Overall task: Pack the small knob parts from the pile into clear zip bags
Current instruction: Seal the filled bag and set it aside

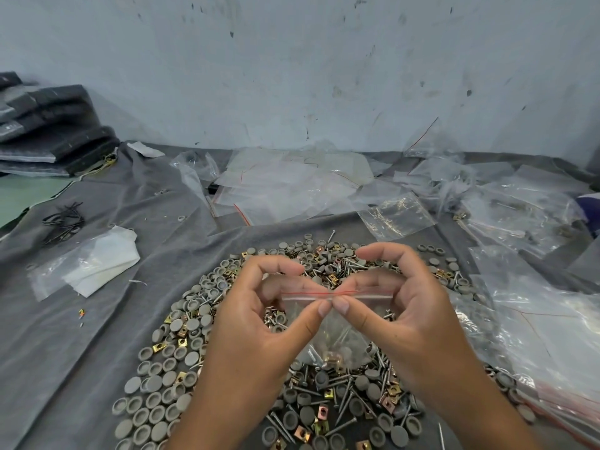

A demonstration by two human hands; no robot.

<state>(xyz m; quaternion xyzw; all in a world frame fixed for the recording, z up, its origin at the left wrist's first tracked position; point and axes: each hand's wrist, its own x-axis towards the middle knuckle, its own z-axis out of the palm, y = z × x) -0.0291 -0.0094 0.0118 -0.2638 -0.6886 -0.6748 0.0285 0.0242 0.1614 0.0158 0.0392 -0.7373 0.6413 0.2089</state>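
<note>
A small clear zip bag (337,339) with a red line along its top hangs between my hands above the pile. Grey knob parts, nails and a brass clip lie in its bottom. My left hand (259,319) and my right hand (406,306) each pinch the bag's zip strip with thumb and fingers, thumbs meeting at the middle. Under them a wide pile of grey round knob parts (168,368) mixed with nails and brass clips covers the grey cloth.
Empty clear zip bags (292,183) lie heaped at the back; filled bags (545,336) are stacked at the right. A white folded bag (94,264) and black ties (65,222) lie at the left. Dark foam sheets (48,131) are stacked at the far left by the wall.
</note>
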